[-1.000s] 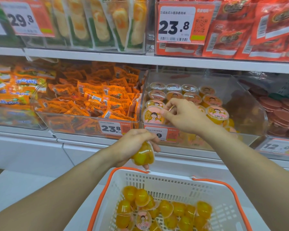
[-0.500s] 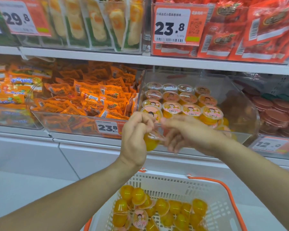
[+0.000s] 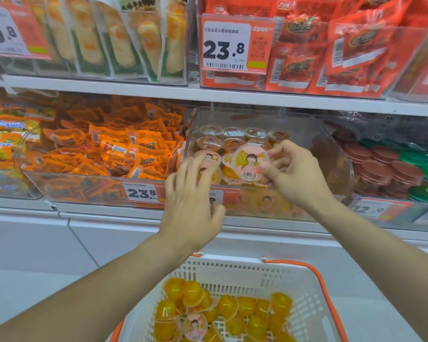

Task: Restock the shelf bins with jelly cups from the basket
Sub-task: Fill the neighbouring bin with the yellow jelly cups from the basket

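Observation:
My right hand pinches a jelly cup by its rim, with the cartoon lid facing me. The cup is just above the front rows of jelly cups in the clear shelf bin. My left hand hovers in front of the bin's front edge with loosely spread fingers and holds nothing. Below them stands the white basket with orange handles. Several yellow jelly cups lie in it.
A clear bin of orange snack packets sits left of the jelly bin, and stacked brown and green lidded cups sit to its right. The shelf above carries red and green packets close over the bins. Price tags line the bin fronts.
The jelly cup went from my left hand to my right hand, which raised it over the bin. My left hand let go and now holds nothing.

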Motion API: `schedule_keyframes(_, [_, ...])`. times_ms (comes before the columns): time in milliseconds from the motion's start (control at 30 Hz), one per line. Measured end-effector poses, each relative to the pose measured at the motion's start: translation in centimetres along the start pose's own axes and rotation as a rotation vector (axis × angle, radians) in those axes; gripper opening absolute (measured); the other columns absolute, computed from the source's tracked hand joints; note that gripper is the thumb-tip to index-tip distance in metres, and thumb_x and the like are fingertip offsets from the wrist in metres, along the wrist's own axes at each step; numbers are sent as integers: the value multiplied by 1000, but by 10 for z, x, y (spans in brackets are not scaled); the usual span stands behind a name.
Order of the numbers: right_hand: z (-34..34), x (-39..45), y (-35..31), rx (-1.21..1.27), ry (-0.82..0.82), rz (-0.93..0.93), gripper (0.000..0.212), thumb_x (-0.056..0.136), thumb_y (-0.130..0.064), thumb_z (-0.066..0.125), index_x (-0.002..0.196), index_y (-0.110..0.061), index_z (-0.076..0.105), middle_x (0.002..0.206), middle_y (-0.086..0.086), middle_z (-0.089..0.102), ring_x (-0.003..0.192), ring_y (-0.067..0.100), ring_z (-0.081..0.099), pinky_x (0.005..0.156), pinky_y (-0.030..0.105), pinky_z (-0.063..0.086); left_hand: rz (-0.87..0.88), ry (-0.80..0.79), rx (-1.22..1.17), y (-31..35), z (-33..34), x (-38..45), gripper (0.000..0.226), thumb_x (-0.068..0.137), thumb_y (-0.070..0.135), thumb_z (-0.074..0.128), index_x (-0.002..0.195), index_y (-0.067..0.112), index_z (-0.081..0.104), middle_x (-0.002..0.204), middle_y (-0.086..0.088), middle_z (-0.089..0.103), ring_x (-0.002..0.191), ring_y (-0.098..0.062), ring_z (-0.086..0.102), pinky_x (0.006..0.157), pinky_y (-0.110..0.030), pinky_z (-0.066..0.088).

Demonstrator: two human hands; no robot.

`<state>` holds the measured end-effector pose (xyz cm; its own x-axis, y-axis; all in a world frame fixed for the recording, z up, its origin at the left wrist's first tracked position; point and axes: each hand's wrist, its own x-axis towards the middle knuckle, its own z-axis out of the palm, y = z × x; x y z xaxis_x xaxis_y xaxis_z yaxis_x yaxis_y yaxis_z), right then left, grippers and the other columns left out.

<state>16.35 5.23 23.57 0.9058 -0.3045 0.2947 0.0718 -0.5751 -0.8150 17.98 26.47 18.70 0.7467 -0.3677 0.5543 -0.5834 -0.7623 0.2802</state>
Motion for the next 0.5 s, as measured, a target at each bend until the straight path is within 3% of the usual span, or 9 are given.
schedule_keyframes(133, [18,1,18,-142,-11,-11,14,91,-18,70,85,-26,60,67,-3,71,71,15,71,71,35,57,-4,-166,145,-6,9,-6,72,72,34,52,142,17,43,155,-9,28,145,-27,24,110,-49,25])
schedule_keyframes(267, [30,3,19,-213,-58,-5,22,93,-22,68,79,-31,52,65,-4,70,71,14,70,66,25,49,-13,-181,177,-5,10,-4,72,73,35,51,142,14,43,152,-12,31,142,-29,28,108,-50,26])
schedule_keyframes(400, [29,6,17,-224,-100,13,16,94,-27,65,84,-29,54,64,-3,72,70,15,71,60,28,49,-9,-203,208,-5,12,-4,73,74,36,51,143,14,42,153,-14,29,142,-31,28,109,-51,26])
schedule_keyframes(500, [26,4,14,-239,-119,4,9,95,-28,64,90,-27,56,63,-4,71,60,10,68,51,23,41,-13,-207,203,-5,12,-4,71,74,35,51,141,15,44,153,-14,30,142,-31,28,109,-51,26])
